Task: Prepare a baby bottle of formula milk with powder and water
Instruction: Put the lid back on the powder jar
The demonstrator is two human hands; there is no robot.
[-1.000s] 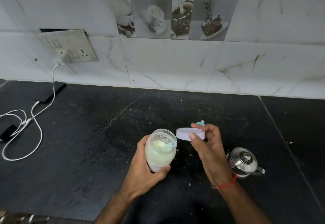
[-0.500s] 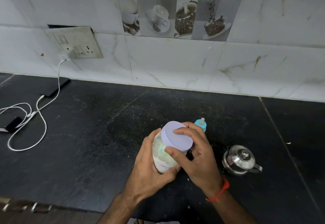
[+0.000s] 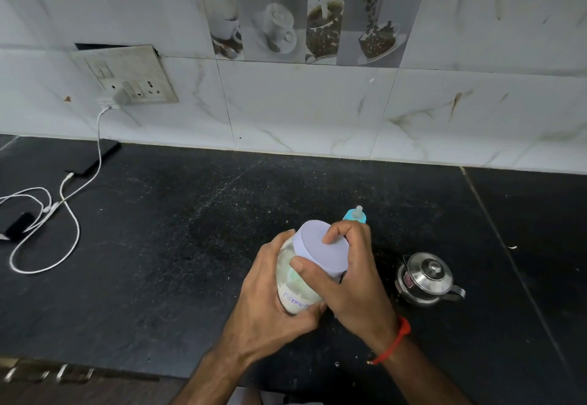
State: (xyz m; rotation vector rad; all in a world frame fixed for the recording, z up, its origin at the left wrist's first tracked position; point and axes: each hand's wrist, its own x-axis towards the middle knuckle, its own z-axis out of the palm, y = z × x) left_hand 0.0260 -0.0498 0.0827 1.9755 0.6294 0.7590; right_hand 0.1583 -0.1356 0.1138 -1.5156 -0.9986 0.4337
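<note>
A clear jar of white formula powder (image 3: 293,290) with blue handwriting on its side is held above the black counter (image 3: 158,261). My left hand (image 3: 270,293) grips the jar's body from the left. My right hand (image 3: 352,274) grips the pale lilac lid (image 3: 317,249), which sits on the jar's mouth. Behind my right hand stands the baby bottle (image 3: 355,215); only its blue collar and clear teat show. A small lidded steel pot (image 3: 424,277) stands on the counter to the right.
A white charger cable (image 3: 73,214) runs from the wall socket (image 3: 127,77) across the left counter to a dark phone (image 3: 95,160) by the wall. Another dark device (image 3: 16,225) lies at the far left. White tiles back the counter.
One second ago my right hand held the lid apart from the open jar. It has since set the lid on the jar's mouth and now grips it there.
</note>
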